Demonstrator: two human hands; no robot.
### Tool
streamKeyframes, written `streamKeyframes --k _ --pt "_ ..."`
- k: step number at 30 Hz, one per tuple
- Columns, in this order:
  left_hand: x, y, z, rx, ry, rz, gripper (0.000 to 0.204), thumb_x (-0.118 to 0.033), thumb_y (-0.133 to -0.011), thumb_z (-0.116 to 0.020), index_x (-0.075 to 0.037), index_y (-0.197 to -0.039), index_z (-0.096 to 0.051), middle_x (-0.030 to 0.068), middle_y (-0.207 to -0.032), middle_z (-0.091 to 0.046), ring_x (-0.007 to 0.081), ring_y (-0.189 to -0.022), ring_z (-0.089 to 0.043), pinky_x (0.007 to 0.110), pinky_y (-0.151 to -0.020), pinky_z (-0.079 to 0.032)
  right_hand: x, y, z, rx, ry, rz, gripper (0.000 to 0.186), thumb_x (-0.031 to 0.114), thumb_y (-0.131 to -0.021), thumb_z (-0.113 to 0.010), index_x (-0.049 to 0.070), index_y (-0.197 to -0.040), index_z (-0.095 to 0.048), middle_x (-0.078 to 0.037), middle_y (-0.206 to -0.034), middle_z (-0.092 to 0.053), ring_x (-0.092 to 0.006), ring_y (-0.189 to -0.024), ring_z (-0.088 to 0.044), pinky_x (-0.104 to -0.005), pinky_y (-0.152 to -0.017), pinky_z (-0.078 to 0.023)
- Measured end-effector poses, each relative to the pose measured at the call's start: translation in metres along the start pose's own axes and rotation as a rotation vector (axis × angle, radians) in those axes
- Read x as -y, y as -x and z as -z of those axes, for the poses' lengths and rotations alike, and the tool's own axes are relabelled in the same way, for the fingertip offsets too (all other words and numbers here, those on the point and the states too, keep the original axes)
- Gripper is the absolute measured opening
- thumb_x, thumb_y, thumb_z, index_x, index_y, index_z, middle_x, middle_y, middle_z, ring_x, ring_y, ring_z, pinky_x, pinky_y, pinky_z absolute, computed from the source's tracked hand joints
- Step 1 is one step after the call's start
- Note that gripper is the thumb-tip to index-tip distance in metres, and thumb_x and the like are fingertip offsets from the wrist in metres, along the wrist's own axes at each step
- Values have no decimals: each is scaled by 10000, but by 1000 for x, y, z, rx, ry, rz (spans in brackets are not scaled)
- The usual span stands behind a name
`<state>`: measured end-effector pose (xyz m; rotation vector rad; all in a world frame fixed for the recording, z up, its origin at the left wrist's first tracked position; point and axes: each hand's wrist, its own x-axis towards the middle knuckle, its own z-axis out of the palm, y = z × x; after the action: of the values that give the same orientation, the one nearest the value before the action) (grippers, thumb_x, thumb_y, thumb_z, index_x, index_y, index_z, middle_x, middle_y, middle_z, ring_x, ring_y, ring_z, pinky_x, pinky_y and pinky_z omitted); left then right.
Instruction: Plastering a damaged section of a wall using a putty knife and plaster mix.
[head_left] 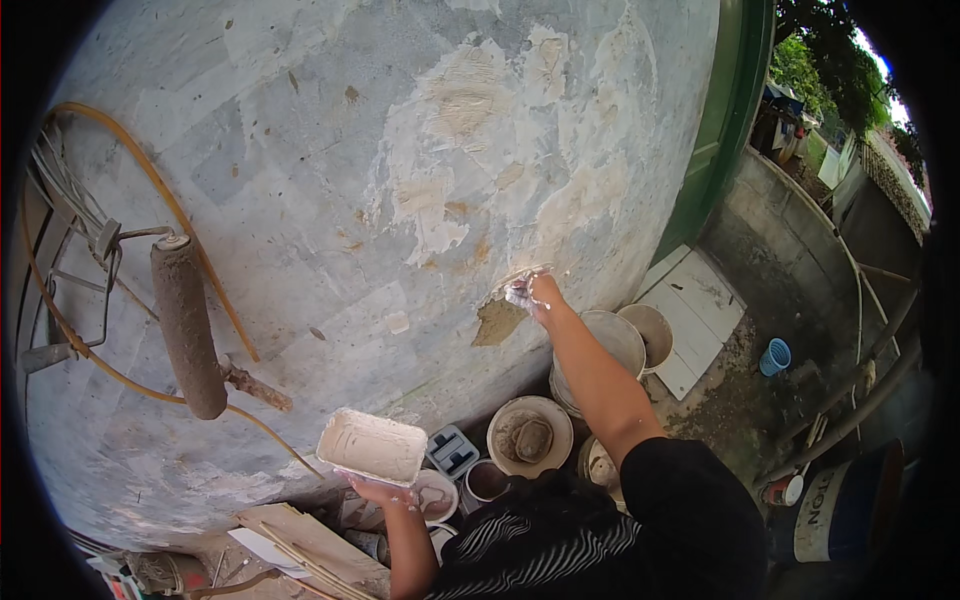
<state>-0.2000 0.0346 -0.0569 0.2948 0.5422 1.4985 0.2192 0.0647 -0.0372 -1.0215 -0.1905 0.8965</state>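
Note:
My left hand (384, 490) holds a shallow rectangular tub (372, 446) from below; a whitish paste coats its inside. Against the wall, my right hand (541, 292) is closed, its fingers smeared with white paste. What it grips looks like a thin flat scraper (524, 274), seen almost edge-on and partly hidden by the fingers. Just below the hand is a bare brown patch (497, 322) where the wall's coating is gone. The grey-white wall (290, 190) around it carries rough cream-coloured patches (470, 105) of filler.
A dirty paint roller (188, 325) and a yellow-orange hose (165, 180) hang at left. Below me stand several buckets, one round and pale (530, 436), beside a grey-blue tray (453, 452). Boards (315, 550) lie lower left. At right are a green door (715, 130), a blue cup (775, 357) and a drum (840, 510).

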Motion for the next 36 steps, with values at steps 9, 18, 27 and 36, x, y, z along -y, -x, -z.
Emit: streamKeyframes --k 9,18,27,36 --pt "42 6 -42 -61 18 60 567 -512 -933 -246 -141 -1337 -392 88 -1359 -420 352 -1183 -459 510 -966 -397 47 30 38 138 26 98 82 97 -901 -392 63 -917 -466 -67 -782 -552 -195 -700 -607 -356 -578 -542" --pt "80 10 -66 28 99 109 585 -533 -931 -208 -162 -1347 -384 84 -1368 -414 362 -1192 -449 541 -974 -372 14 7 42 -42 33 -60 108 184 -919 -415 102 -880 -473 -69 -785 -562 -228 -725 -608 -374 -593 -529" --pt "107 18 -73 35 101 98 616 -571 -917 -208 -175 -1364 -362 76 -1397 -377 366 -1223 -413 555 -986 -348 73 32 47 205 -237 79 140 168 -912 -408 71 -953 -501 -68 -789 -578 -203 -734 -597 -373 -648 -496" --pt "123 34 -95 290 186 137 602 -545 -915 -287 -155 -1370 -339 82 -1391 -379 359 -1223 -413 545 -987 -356 59 67 66 207 -137 -67 109 170 -915 -457 69 -935 -494 -51 -740 -542 -176 -623 -563 -307 -499 -445"
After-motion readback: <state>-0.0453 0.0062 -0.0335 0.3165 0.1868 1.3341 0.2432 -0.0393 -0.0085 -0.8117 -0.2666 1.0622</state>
